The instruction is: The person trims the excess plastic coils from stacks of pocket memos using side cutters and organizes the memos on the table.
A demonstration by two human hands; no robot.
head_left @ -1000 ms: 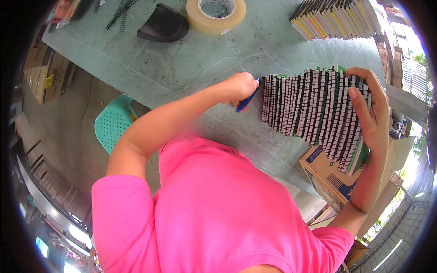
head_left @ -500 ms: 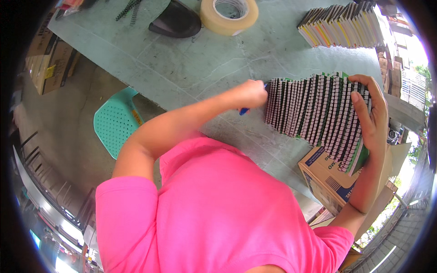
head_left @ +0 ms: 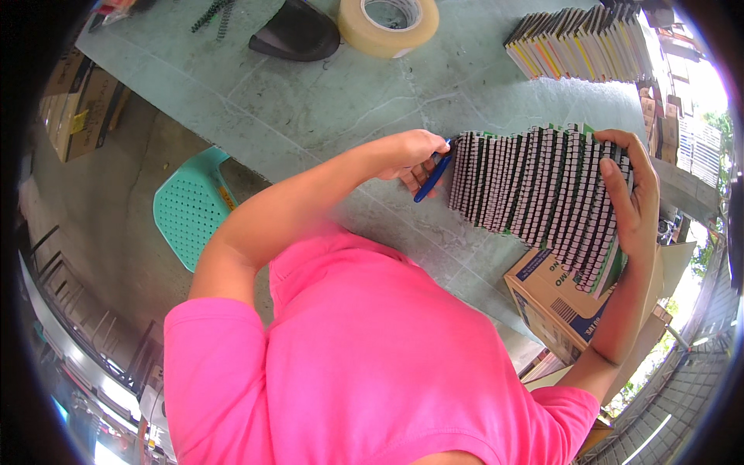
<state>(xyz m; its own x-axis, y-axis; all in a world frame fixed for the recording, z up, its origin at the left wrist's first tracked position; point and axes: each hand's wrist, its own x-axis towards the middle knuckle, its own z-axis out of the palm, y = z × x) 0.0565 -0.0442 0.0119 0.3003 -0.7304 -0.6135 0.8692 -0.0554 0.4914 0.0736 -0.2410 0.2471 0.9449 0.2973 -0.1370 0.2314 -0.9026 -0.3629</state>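
Spiral-bound notebooks stand packed in a row at the right of the table, black coil spines turned up toward me and green covers showing at the edges. My right hand is spread against the row's right end, thumb at the front, holding it together. At the left end, my left hand grips blue-handled pliers. Their handles are spread, with the fingers partly loosened around them. The jaws lie by the leftmost coils; their tips are too hidden to make out.
On the grey-green table are a large tape roll, a black curved piece, loose black coils and another row of books. A cardboard box stands at the near right, a green stool at the left.
My left hand's fingers have loosened and the pliers' handles have spread, showing more of the blue. The right hand stays against the notebooks.
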